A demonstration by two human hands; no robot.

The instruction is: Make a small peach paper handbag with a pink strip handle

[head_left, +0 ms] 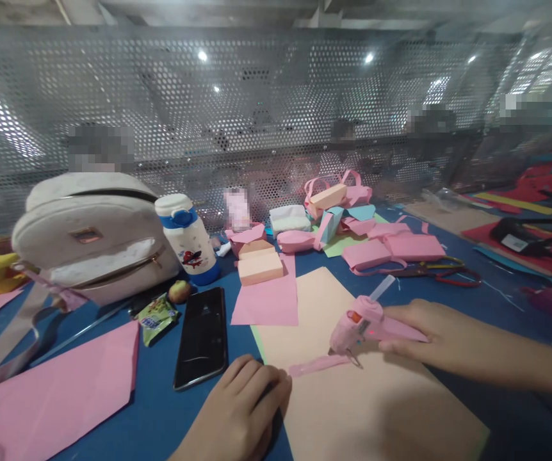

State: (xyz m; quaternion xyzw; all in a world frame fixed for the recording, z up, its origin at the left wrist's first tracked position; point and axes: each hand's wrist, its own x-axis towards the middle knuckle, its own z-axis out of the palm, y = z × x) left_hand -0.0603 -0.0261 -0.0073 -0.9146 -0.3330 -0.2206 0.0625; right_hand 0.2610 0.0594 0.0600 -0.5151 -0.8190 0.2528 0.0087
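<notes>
My right hand [415,330] grips the handle of a pink hot glue gun [353,326], with a clear glue stick poking up from its back. The gun's nozzle points down at a narrow pink paper strip [317,365]. That strip lies over a large peach paper sheet [353,400]. My left hand [242,400] is closed at the strip's left end, fingers curled and fingertips against it; the thumb is mostly hidden. Left of this hand lies a black phone [202,336].
A white backpack [88,237] and a bottle [189,240] stand at the back left. Folded pink paper pieces [367,255], peach boxes [260,267] and scissors [442,272] lie farther back. Pink paper [59,390] covers the front left. A perforated metal screen [266,115] rises behind.
</notes>
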